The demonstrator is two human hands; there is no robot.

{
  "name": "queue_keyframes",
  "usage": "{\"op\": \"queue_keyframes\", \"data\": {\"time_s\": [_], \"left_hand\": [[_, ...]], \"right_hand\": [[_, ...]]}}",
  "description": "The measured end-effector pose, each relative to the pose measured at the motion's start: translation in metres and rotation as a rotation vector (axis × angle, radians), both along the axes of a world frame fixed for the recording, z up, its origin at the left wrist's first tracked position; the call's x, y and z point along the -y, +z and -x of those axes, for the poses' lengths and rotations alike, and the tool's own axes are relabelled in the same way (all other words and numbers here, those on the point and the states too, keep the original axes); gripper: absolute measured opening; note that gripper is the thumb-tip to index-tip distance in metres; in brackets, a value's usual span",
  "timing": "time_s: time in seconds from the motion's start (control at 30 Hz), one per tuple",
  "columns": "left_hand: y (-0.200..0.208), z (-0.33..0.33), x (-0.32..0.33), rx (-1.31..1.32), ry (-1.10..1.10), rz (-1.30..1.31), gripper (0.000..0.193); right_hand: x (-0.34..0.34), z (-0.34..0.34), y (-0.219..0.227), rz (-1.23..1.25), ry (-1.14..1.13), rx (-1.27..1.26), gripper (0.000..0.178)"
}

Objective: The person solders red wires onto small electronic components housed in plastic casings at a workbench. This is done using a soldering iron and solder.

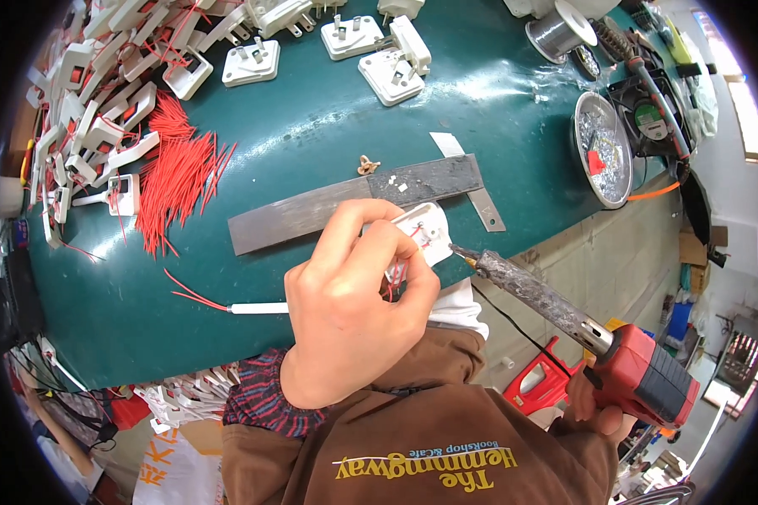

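Note:
My left hand [358, 299] is closed in a pinch on a white plastic plug housing [432, 229], held just in front of the metal bar. Thin red wires show inside the housing and between my fingers. A white cable [259, 309] with two red wire ends sticks out to the left from under that hand; its other end is hidden. My right hand [594, 402] is wrapped around the red handle of a soldering iron [547, 305]. Its dark tip points left, right by the housing's edge; I cannot tell whether they touch.
A flat metal bar [295, 217] lies on the green table [269, 118]. Red wires [177, 172] and a heap of white housings [101, 126] fill the left. White plug adapters [251, 63] stand at the back. Back right are a solder spool [561, 32] and a metal bowl [605, 151].

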State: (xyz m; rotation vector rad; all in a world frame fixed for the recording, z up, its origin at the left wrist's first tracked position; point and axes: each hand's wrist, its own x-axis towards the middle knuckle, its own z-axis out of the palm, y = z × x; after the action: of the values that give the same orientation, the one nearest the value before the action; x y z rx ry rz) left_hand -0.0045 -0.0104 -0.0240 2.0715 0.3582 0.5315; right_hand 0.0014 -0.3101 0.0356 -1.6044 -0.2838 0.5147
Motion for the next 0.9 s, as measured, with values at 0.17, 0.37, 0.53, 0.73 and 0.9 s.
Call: {"op": "queue_keyframes", "data": {"time_s": [0.17,0.37,0.53,0.73,0.9], "left_hand": [[0.0,-0.004,-0.001,0.025,0.0,-0.003,0.014],[0.006,-0.005,0.003,-0.051,-0.007,0.035,0.01],[0.006,-0.001,-0.001,-0.035,0.031,0.004,0.011],[0.005,0.002,0.0,-0.018,0.022,0.01,0.009],[0.006,0.003,-0.002,-0.032,0.03,-0.018,0.007]], "right_hand": [[0.047,-0.014,-0.015,-0.061,0.18,-0.126,0.086],[0.007,-0.035,-0.038,-0.322,0.155,-0.043,0.018],[0.005,-0.074,-0.042,0.046,0.122,0.661,0.061],[-0.096,-0.126,0.014,0.338,-0.327,1.085,0.038],[-0.19,-0.171,-0.022,0.039,0.067,1.448,0.044]]}}
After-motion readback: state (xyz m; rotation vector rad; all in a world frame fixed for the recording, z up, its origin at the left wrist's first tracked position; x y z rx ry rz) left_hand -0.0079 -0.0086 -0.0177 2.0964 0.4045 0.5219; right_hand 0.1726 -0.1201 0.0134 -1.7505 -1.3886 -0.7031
